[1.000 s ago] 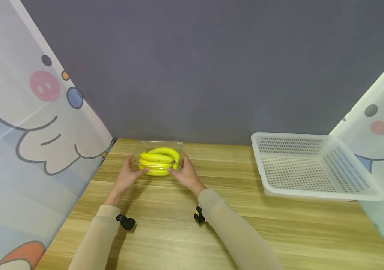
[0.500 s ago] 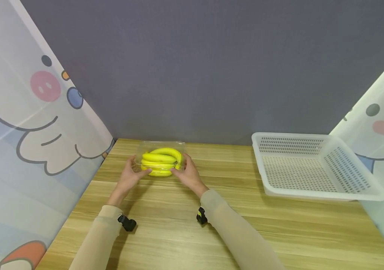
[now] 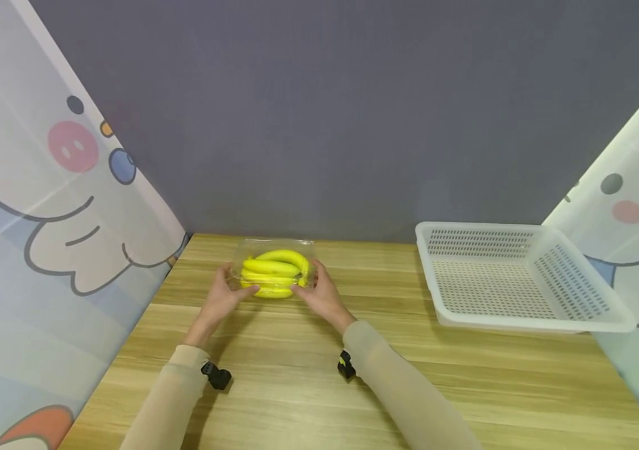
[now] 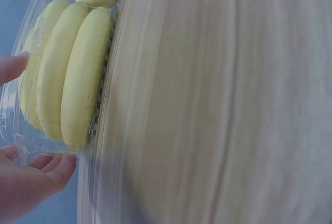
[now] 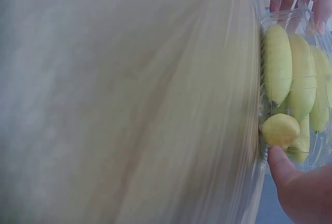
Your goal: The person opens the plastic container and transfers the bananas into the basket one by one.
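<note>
A clear plastic box packed with yellow bananas is near the back edge of the table, left of centre in the head view. My left hand grips its left end, thumb on the front face and fingers around the side. At the opposite end, my right hand holds it the same way. The left wrist view shows bananas lying side by side behind the plastic, with left fingers at the box's end. In the right wrist view, the right thumb presses near a banana's end.
A white perforated plastic basket stands at the table's right side. The wood-grain table meets a dark grey panel at the back. Cartoon-printed cloths flank both sides. Each wrist carries a small black camera.
Both hands have shifted a little to the right, carrying the box of bananas with them. Their hold looks the same. The head view has tilted slightly.
</note>
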The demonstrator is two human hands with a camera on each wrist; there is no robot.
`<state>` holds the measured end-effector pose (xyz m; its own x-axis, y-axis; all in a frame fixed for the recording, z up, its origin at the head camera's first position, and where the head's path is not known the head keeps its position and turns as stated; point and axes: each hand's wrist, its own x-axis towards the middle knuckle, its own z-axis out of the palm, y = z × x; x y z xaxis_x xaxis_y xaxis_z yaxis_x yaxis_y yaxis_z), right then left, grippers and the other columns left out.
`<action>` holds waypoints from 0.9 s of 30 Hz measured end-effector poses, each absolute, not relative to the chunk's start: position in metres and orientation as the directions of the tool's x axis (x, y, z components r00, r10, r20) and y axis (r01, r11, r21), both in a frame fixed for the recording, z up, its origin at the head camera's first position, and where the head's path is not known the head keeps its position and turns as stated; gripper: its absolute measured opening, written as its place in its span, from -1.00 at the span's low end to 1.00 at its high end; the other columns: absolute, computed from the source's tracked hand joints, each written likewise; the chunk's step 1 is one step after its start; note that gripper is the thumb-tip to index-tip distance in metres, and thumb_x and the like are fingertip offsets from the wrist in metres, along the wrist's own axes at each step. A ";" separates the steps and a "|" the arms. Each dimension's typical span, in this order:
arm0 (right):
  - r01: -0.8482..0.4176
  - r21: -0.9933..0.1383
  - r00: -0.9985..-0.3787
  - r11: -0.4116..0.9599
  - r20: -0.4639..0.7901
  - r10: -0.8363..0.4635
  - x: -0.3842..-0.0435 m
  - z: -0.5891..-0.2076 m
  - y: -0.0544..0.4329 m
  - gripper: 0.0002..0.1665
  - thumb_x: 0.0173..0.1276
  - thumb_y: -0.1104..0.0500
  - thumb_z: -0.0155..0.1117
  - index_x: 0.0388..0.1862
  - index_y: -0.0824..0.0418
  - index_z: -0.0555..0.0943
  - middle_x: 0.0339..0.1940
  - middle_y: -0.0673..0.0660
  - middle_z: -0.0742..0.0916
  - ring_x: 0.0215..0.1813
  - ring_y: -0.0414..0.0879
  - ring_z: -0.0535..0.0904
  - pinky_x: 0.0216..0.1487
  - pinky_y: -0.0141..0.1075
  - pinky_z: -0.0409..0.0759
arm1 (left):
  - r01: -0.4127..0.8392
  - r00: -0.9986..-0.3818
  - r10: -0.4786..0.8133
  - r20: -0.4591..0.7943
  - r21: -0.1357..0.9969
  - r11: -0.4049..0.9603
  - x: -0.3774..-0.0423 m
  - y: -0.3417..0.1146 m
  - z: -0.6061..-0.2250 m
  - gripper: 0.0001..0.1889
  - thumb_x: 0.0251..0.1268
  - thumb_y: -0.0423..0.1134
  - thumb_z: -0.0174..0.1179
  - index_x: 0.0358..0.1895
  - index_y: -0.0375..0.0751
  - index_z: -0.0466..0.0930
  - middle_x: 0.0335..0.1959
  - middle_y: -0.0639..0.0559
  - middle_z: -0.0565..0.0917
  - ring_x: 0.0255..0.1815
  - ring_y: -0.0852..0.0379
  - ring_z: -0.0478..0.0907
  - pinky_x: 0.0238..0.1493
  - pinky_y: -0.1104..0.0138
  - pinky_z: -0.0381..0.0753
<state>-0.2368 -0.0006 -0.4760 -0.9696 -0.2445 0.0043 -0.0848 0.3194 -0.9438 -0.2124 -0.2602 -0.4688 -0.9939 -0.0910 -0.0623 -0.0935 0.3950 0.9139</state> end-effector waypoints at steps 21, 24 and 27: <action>-0.057 -0.946 -0.977 0.319 -0.014 -0.214 -0.232 -0.475 0.030 0.07 0.32 -0.05 0.46 0.64 0.13 0.09 0.36 0.33 0.49 0.33 0.20 0.46 0.27 0.11 0.50 | -0.081 -0.996 -0.069 -0.059 0.923 0.377 -0.213 -0.233 -0.472 0.19 0.13 0.02 0.53 0.62 -0.26 -0.17 0.50 -0.40 0.11 0.43 -0.38 0.22 0.35 -0.13 0.38; -0.061 -0.945 -0.976 0.320 -0.011 -0.217 -0.231 -0.476 0.034 0.08 0.31 -0.05 0.46 0.64 0.15 0.09 0.37 0.34 0.48 0.33 0.22 0.46 0.27 0.12 0.49 | -0.084 -0.996 -0.067 -0.064 0.921 0.381 -0.213 -0.230 -0.472 0.19 0.13 0.02 0.53 0.62 -0.26 -0.17 0.50 -0.40 0.10 0.43 -0.38 0.23 0.34 -0.13 0.39; -0.064 -0.943 -0.975 0.326 -0.010 -0.221 -0.230 -0.475 0.037 0.08 0.31 -0.05 0.46 0.64 0.15 0.08 0.37 0.34 0.49 0.34 0.22 0.46 0.29 0.12 0.49 | -0.087 -0.996 -0.064 -0.067 0.914 0.395 -0.213 -0.227 -0.471 0.19 0.13 0.03 0.52 0.62 -0.28 -0.17 0.50 -0.41 0.10 0.42 -0.39 0.24 0.34 -0.14 0.39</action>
